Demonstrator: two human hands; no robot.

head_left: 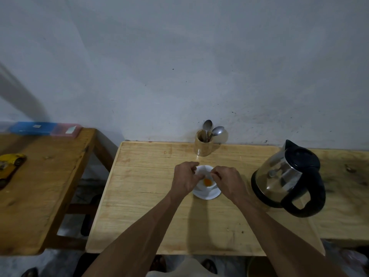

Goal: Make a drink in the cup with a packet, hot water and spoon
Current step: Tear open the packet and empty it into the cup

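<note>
1. My left fingers [192, 166] and right fingers [216, 172], at frame centre, pinch a white packet [203, 170] over the cup [206, 182], so orange powder [207, 182] drops inside.
2. Spoons [211, 128] wait above.
3. The kettle [287, 176] stands right, on the worktop [139, 196].

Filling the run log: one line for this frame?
stage: powder into cup | left hand + right hand: pinching white packet over cup | orange powder in cup | kettle, spoons: untouched
</note>
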